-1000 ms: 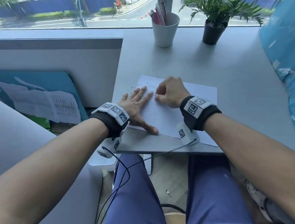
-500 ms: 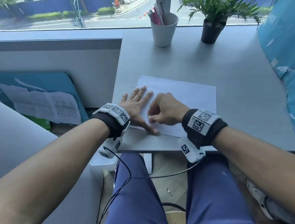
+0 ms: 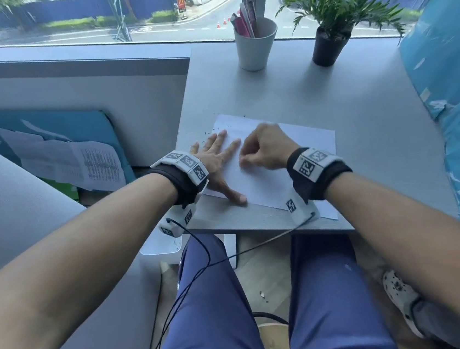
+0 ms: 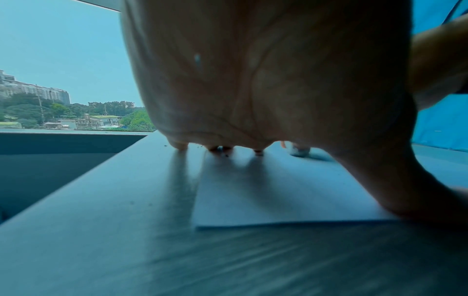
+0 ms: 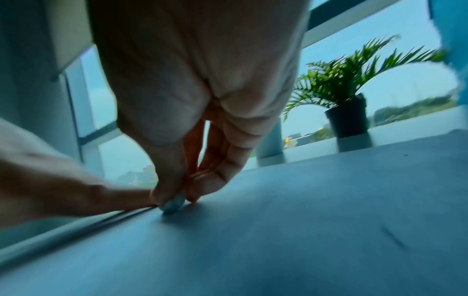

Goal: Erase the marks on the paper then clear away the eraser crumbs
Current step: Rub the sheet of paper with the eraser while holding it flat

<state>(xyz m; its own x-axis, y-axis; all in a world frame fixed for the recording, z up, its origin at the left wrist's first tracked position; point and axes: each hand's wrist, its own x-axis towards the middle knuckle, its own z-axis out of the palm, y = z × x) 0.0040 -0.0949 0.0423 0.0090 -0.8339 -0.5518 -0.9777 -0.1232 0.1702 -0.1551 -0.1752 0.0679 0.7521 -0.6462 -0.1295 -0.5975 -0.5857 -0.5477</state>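
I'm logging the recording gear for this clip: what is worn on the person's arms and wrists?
Both forearms are bare, with no sleeves. The left wrist and the right wrist each wear a black band with white blocks bearing black-and-white square markers. A white camera unit hangs under each wrist, with a thin black cable trailing down.

Daylight enters through the window (image 3: 120,29) at the far side; the head view is bright and evenly lit. The table (image 3: 329,100) shows soft glare without hard shadows. Straight lines bow toward the head view's edges. The left wrist view is backlit: the left hand (image 4: 266,76) reads dim and out of focus, its fingers (image 4: 181,145) throwing long soft shadows toward the near side over the paper (image 4: 266,200). The right wrist view is motion-blurred throughout, with the plant (image 5: 354,80) smeared and the right hand (image 5: 197,80) soft. Both wrist views carry a blue cast.
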